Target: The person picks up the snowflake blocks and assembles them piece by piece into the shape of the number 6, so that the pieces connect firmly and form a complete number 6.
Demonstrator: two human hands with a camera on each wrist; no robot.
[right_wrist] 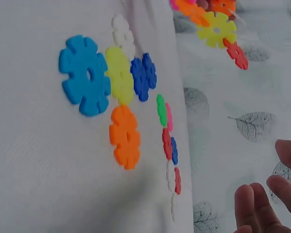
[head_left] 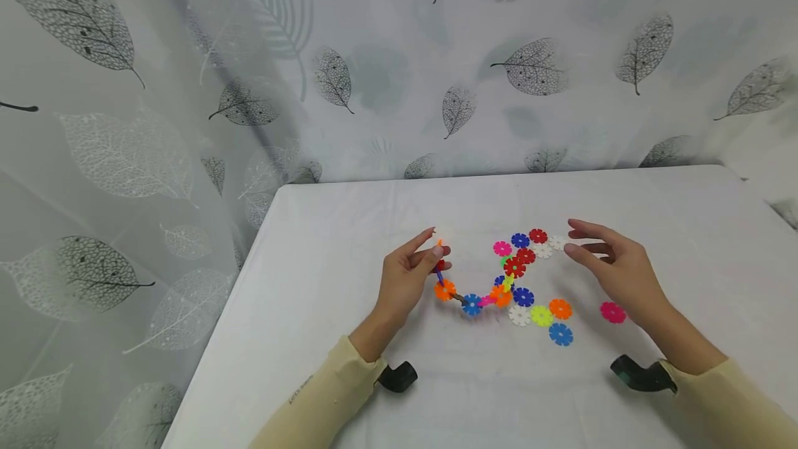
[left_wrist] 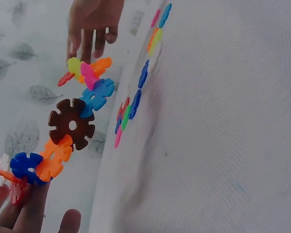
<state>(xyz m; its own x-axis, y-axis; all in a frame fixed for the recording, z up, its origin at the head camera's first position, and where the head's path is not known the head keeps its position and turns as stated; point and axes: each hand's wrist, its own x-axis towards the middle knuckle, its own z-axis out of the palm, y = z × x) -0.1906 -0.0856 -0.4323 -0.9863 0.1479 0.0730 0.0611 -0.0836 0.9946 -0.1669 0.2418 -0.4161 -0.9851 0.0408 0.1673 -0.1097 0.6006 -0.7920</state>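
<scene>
My left hand (head_left: pixel 404 277) pinches one end of a chain of interlocking snowflake discs, at a red disc (left_wrist: pixel 18 190) beside a dark blue one (left_wrist: pixel 26 166). From there the chain curves through an orange disc (head_left: pixel 445 289), a brown disc (left_wrist: pixel 70 124), a light blue disc (head_left: pixel 472 305) and a pink disc (left_wrist: pixel 89 75). Its far end has a yellow disc (left_wrist: pixel 74 67) and a red disc (head_left: pixel 515 267), held up off the table. My right hand (head_left: pixel 614 265) hovers by a loose white disc (head_left: pixel 557 242), fingers apart, nothing visible between them.
Several loose discs lie flat on the white table (head_left: pixel 324 248), among them a yellow disc (head_left: pixel 542 316), a light blue disc (head_left: pixel 560 334) and an orange disc (head_left: pixel 560 308). A pink disc (head_left: pixel 613 312) lies below the right hand. Behind hangs a leaf-patterned curtain (head_left: pixel 386 123).
</scene>
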